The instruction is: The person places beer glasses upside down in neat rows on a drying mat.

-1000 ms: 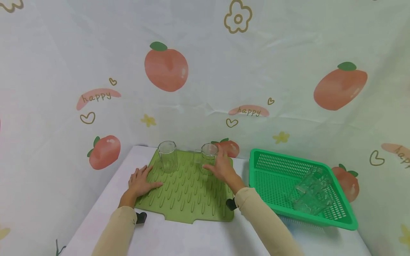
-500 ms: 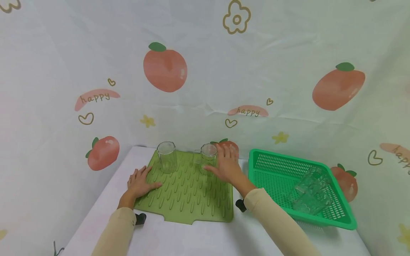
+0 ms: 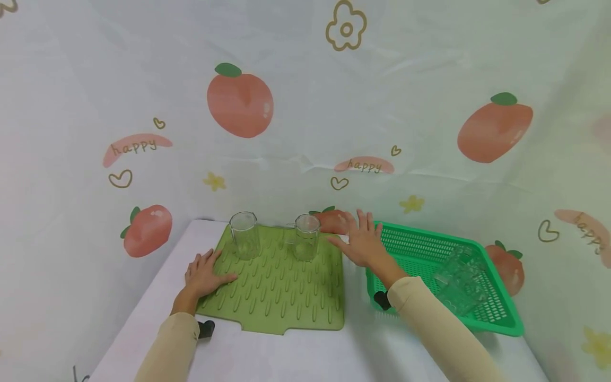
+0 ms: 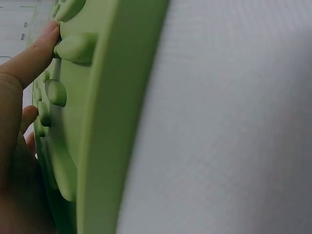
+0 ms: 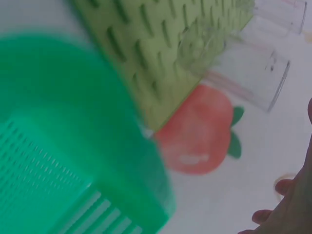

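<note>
On the left edge of a green ridged drying mat (image 3: 277,297) rests my left hand (image 3: 202,276), its fingers spread. The left wrist view shows that thumb (image 4: 36,56) lying along the mat's ridges. My right hand (image 3: 365,244) hangs in the air between the mat and the green basket (image 3: 517,323), fingers extended and holding nothing. A clear glass mug (image 3: 306,239) stands upright near the mat's back right, its handle facing left. Further left on the mat stands another glass mug (image 3: 245,236). Several clear glass mugs (image 3: 460,286) lie in the basket's right part.
The mat and basket stand on a white-covered table (image 3: 258,358). Behind them hangs a white cloth (image 3: 296,127) printed with fruit, hearts and flowers. In the right wrist view the basket's rim (image 5: 161,195) is close to the camera.
My right hand has let go of the right-hand mug and moved right, to the basket's left edge. The left hand stays on the mat. The head view has turned slightly right.
</note>
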Demonstrator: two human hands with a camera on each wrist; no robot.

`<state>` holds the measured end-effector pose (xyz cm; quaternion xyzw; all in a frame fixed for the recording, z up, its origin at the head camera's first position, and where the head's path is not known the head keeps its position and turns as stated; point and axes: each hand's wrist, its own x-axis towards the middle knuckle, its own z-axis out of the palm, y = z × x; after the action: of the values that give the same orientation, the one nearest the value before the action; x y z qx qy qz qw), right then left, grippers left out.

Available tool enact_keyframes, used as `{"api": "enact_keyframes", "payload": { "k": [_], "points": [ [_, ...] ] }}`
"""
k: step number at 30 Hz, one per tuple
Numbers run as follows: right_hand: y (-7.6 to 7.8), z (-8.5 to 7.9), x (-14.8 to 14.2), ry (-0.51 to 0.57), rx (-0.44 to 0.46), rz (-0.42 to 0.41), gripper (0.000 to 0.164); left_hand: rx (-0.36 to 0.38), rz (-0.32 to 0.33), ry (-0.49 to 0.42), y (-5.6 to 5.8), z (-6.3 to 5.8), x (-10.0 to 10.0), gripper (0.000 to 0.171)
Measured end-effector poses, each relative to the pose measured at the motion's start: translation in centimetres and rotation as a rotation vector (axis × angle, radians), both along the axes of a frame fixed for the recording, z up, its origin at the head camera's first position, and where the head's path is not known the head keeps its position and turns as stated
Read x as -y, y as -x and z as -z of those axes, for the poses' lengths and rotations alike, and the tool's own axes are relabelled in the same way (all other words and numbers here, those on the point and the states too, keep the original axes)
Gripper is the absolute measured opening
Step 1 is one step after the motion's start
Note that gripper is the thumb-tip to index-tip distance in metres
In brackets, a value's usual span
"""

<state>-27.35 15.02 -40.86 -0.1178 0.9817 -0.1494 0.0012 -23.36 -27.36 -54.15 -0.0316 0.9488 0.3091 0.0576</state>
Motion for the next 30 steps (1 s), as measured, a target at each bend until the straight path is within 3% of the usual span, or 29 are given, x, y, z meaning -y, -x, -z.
{"api": "enact_keyframes", "payload": {
  "k": [11, 19, 25, 30],
  "points": [
    [0.6, -1.0, -6.9, -0.101, 0.094, 0.126, 0.092, -0.001, 0.004, 0.012, 0.1, 0.2, 0.1, 0.106],
    [0.8, -0.9, -11.0, -0.144, 0.112, 0.172, 0.101, 0.007, 0.003, -0.005, -0.2, -0.3, 0.0, 0.104],
    [0.6, -1.2, -13.8, -0.136, 0.168, 0.228, 0.105, 0.018, 0.004, -0.008, -0.2, -0.4, 0.0, 0.105],
    [0.2, -1.1, -16.5, -0.127, 0.207, 0.282, 0.107, -0.001, 0.004, 0.006, 0.1, 0.1, 0.0, 0.104]
  ]
}}
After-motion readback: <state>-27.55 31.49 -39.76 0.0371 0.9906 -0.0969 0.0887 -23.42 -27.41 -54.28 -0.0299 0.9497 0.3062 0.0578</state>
